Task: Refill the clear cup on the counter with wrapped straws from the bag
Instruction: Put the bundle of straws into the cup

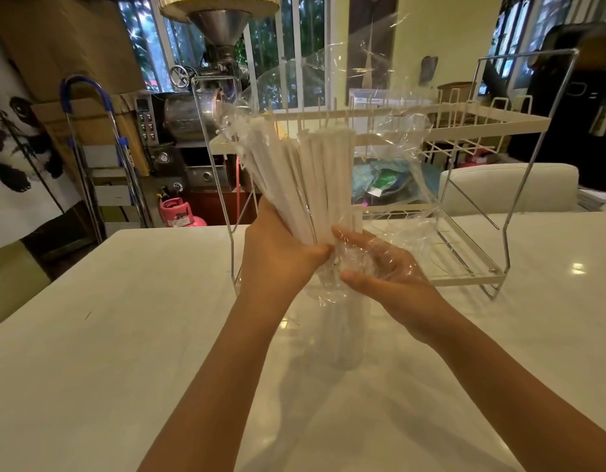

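My left hand (pixel 281 247) is closed around the lower end of a thick bundle of white paper-wrapped straws (pixel 308 175), which fan upward and lean left. A crinkled clear plastic bag (pixel 393 131) still surrounds the bundle and rises above it. My right hand (pixel 380 267) sits just right of the left, with the bag's film draped over it, and its thumb and fingers curl on the bag's bunched bottom. Directly below both hands a clear cup (pixel 346 338) stands on the white counter (pixel 124 335). It is blurred, and I cannot tell what it contains.
A two-tier white wire dish rack (pixel 471 120) stands on the counter right behind my hands. Past the counter's far edge are a white chair back (pixel 509 185), a pink gas cylinder (pixel 179 212), a blue-handled trolley (pixel 90 131) and metal machinery.
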